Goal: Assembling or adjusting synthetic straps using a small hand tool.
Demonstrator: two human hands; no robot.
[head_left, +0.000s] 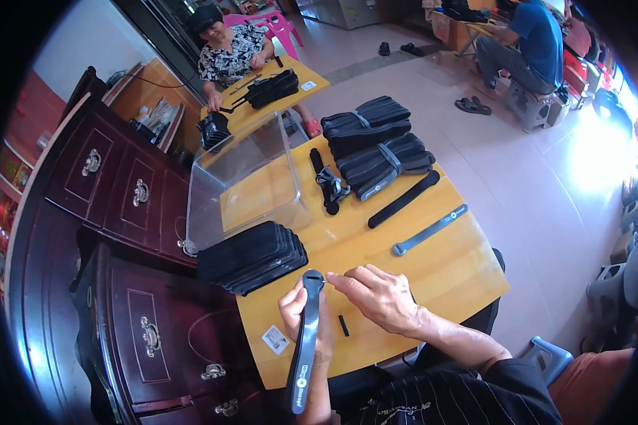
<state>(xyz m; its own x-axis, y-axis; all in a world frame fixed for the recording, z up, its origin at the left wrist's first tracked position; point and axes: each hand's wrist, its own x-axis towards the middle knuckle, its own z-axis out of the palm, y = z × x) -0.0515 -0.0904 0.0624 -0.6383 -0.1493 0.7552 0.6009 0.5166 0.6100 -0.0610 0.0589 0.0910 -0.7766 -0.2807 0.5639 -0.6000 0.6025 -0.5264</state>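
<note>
My left hand (290, 306) is closed around a dark strap (305, 354) with a rounded, slotted head, held upright so its long tail hangs toward me past the table edge. Against the side of that slotted head, my right hand (379, 297) pinches with thumb and forefinger; a thin bit shows at the fingertips, too small to name. On the table below lies a short black strip (343, 325). Just beyond my left hand sits a neat stack of black straps (252, 255). A black strap (404, 200) and a grey strap (432, 230) lie singly to the right.
Two tied bundles of straps (386, 166) rest at the table's far side, beside a clear plastic bin (295, 188). Dark drawers (120, 191) stand close on the left. A person (234, 57) works at a farther table; another person (528, 49) sits at far right.
</note>
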